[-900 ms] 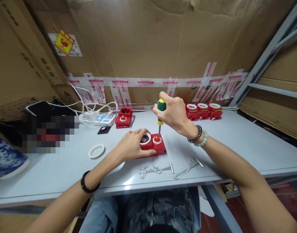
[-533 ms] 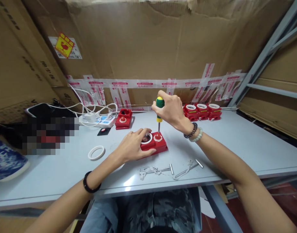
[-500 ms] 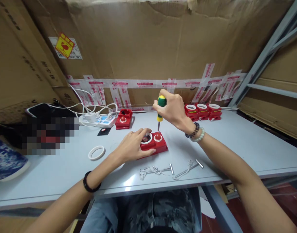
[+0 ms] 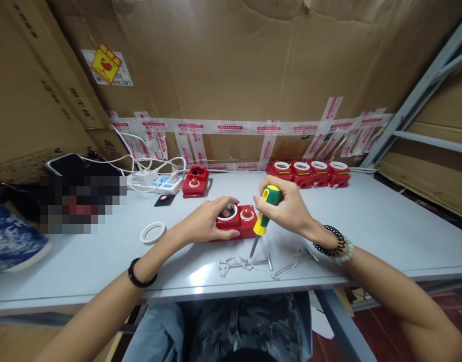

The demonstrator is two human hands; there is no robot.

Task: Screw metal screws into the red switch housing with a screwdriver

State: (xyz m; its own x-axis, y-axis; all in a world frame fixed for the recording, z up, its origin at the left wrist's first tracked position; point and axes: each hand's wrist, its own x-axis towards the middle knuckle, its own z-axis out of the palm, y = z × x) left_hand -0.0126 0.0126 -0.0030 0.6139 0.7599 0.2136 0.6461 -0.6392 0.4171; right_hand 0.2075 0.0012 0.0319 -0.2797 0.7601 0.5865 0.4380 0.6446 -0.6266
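Observation:
My left hand [image 4: 211, 221] is closed around the left end of a red box-shaped device [image 4: 246, 230] lying on the table. A white ring [image 4: 236, 210] and a dark round window sit at that end; a red dome shows at the other. In my right hand [image 4: 287, 203] is a green and yellow screwdriver [image 4: 266, 208], its shaft slanting down to the left. The screwdriver's tip is close to several small screws [image 4: 244, 260] near the table's front edge. Two T-shaped metal pieces [image 4: 269, 261] with whitish, stringy bits lie around them.
Several red devices with white rings [image 4: 319, 173] stand in a row at the back. Another red device [image 4: 195, 182] stands near a white power strip [image 4: 166, 183] with cables. A loose white ring [image 4: 153, 233] and a small black square [image 4: 164, 200] lie left of my hand.
My right hand has brought the screwdriver from above the red device down and toward me, to the screws. My left hand stays on the device. The view has shifted slightly.

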